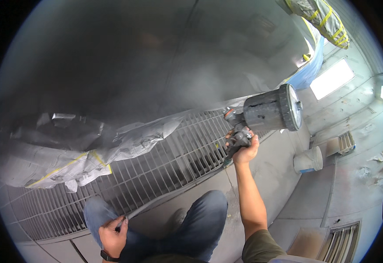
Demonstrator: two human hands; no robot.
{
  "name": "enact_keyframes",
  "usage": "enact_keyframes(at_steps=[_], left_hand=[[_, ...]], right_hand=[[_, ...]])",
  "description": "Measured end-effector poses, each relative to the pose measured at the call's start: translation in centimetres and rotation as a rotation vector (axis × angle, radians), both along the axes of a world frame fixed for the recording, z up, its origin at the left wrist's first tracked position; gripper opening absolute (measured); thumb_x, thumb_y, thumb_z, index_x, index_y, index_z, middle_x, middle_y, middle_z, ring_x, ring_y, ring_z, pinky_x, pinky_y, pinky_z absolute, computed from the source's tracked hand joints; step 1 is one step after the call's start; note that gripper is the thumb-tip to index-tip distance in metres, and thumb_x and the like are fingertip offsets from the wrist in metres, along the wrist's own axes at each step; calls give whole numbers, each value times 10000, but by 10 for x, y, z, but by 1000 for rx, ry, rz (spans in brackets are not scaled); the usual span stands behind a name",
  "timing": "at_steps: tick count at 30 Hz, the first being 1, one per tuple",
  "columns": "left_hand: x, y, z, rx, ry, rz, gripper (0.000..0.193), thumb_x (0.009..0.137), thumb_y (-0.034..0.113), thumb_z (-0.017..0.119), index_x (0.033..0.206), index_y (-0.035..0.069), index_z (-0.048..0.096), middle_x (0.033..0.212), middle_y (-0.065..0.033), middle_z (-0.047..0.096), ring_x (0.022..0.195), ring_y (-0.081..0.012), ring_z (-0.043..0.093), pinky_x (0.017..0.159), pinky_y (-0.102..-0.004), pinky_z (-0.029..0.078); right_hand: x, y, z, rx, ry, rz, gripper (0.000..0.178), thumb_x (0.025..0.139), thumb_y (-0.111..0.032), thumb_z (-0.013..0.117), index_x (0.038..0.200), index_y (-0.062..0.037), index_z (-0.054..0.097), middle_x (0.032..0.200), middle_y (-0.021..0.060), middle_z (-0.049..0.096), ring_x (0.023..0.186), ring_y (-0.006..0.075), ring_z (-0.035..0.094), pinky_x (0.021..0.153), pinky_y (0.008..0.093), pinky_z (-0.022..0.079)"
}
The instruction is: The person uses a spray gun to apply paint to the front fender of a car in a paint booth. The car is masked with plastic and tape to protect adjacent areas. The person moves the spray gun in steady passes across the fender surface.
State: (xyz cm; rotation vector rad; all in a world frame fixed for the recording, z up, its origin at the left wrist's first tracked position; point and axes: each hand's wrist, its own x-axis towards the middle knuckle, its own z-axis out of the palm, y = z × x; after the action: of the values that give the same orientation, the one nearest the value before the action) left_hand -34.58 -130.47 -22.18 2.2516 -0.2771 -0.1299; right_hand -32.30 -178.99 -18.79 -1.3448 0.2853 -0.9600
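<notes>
My right hand (246, 153) is wrapped round the handle of a spray gun (241, 136), right of centre. A dark, paint-stained cup (266, 110) sits on the gun, tilted onto its side with the lid facing right. The gun's nose points left, along a large dark grey vehicle panel (156, 57) blurred by haze. Low at the left, by my knee, my left hand (114, 237) is closed on a grey air hose (156, 204). From there the hose runs along the grating's edge up toward the gun. Masking paper (143, 140) with yellow tape hangs along the panel's lower edge.
Beneath the panel lies a metal floor grating (156, 171). A white bucket (308, 160) stands on the floor by the right wall, close to a vent (346, 142). Another vent (340, 243) is lower right. A wrapped, taped part (325, 22) juts out at top right.
</notes>
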Motion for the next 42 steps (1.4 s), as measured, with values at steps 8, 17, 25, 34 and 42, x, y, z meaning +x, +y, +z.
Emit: enact_keyframes(at_steps=[8, 17, 25, 34, 42], left_hand=[[-16, -58, 27, 15, 26, 4, 199, 832, 148, 767, 924, -28, 755, 797, -217, 717, 709, -350, 709, 643, -372, 532], [-18, -26, 22, -49, -50, -17, 203, 842, 175, 757, 930, -8, 760, 765, -204, 702, 677, -353, 693, 616, -387, 519], [-6, 115, 13, 25, -79, 117, 215, 840, 209, 758, 943, 22, 775, 729, -195, 682, 629, -352, 667, 581, -404, 495], [-16, 246, -10, 19, -91, 180, 224, 841, 211, 751, 927, 5, 771, 820, -210, 721, 698, -356, 700, 640, -397, 541], [-24, 287, -25, 36, -84, 240, 281, 849, 270, 749, 945, 7, 778, 841, -229, 728, 739, -358, 723, 693, -397, 556]], right_hand=[[-6, -98, 3, 45, -94, -100, 576, 1033, -482, 294, 1124, 35, 531, 853, 253, 676, 661, 321, 684, 499, 360, 558], [16, -111, 14, -113, -86, -402, 535, 1078, -439, 397, 1194, 40, 606, 882, 174, 702, 683, 254, 697, 465, 319, 539], [20, 73, 39, -104, 4, -231, 410, 1065, -350, 481, 1063, 30, 638, 844, 132, 701, 676, 198, 700, 463, 285, 535], [19, 311, 67, -190, 25, 81, 392, 1066, -284, 461, 1018, 53, 656, 843, 112, 690, 699, 152, 670, 507, 268, 535], [54, 430, 61, -109, 91, 265, 362, 975, -160, 654, 1214, 112, 638, 821, 73, 673, 648, 84, 599, 554, 245, 502]])
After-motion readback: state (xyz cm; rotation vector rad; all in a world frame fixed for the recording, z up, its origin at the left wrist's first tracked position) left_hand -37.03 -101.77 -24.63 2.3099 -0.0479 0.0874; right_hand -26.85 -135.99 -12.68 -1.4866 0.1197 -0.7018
